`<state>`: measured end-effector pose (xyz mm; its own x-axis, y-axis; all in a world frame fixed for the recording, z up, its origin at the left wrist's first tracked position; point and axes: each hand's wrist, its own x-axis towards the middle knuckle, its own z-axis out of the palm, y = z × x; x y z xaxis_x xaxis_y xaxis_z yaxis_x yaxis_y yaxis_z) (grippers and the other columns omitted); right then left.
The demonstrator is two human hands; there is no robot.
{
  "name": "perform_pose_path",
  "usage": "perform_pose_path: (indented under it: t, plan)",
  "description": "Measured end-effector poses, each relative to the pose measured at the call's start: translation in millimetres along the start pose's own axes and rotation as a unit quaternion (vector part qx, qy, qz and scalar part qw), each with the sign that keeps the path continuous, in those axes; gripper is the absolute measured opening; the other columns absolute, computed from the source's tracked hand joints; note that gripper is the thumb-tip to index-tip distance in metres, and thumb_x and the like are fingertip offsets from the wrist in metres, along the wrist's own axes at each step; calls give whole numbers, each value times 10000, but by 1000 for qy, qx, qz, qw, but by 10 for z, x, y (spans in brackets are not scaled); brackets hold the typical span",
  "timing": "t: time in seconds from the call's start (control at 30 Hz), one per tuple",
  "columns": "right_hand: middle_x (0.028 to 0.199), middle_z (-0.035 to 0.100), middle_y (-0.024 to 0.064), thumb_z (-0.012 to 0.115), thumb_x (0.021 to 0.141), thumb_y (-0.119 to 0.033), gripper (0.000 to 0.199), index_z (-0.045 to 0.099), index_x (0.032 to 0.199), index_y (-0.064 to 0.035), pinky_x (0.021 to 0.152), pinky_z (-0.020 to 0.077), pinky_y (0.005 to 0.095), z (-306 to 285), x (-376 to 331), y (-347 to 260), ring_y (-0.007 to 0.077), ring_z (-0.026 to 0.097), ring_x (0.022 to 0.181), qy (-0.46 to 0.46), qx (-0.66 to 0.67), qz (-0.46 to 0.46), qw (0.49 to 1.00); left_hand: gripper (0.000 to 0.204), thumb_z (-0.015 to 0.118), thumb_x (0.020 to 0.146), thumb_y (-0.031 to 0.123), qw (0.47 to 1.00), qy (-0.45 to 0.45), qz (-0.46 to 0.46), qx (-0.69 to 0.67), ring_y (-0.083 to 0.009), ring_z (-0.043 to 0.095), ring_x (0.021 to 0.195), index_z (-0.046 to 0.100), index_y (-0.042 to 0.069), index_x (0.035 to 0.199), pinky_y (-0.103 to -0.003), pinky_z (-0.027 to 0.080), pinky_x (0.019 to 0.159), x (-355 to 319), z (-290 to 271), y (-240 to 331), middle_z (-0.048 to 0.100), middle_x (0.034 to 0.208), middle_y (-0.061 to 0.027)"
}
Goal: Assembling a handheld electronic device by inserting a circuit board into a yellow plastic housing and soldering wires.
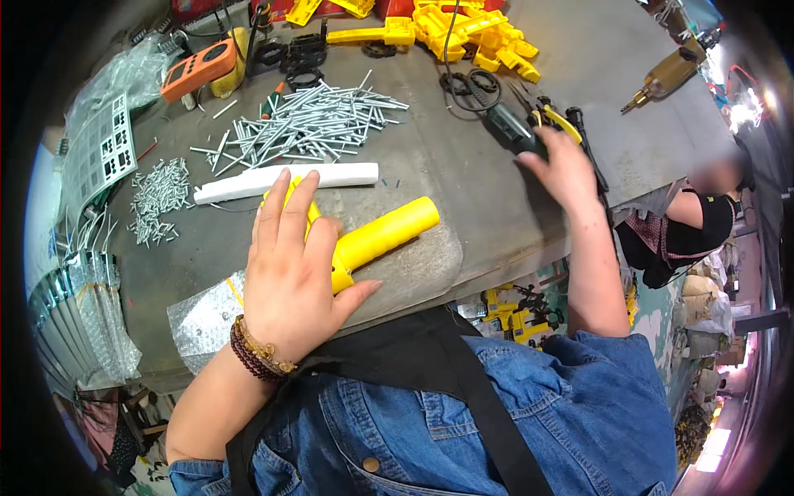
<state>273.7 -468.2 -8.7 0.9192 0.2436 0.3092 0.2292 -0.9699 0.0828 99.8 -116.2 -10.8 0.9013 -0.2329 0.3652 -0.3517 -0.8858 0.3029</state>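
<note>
A yellow plastic part with a round tubular handle (389, 232) lies near the table's front edge. My left hand (289, 256) covers its left end, index finger bent over it and thumb on the near side. The other fingers stretch toward a white foam strip (331, 175). Farther right, my right hand (567, 169) has thumb and fingers around the near end of a dark, corded electric screwdriver (509, 126). Its black cord runs up the table. Beside that hand lie yellow-handled pliers (562, 122).
Long silver screws (306, 124) and short screws (161, 198) lie heaped at left. Yellow housings (471, 33) are piled at the back, near an orange meter (198, 70). A brass-coloured power tool (666, 78) is at far right. Bubble wrap (203, 318) lies front left. Another person (678, 223) is at right.
</note>
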Motion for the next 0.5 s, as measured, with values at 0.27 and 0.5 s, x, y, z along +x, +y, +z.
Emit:
perform_pose_path:
  t: [0.27,0.5]
  plan:
    - [1015,623,75,690,921,-312,493,535,1297,-34,924,488,357,-245,-74,123,169,601,1018,-7,699,137,702,676,903,559,381,1000,-1,-11,-1,-480,350,1366,577,15,1025,-527,341,1112,-26,33,-7,422,1435,-246]
    - [1283,573,106,751,848,-218,435,569,1229,-111,1128,316,603,-332,-484,-806,229,591,1132,-149,975,-2,163,621,897,605,324,1000,22,3,3,-469,362,1367,580,14,1039,-508,358,1104,-19,38,-39,448,1411,-251]
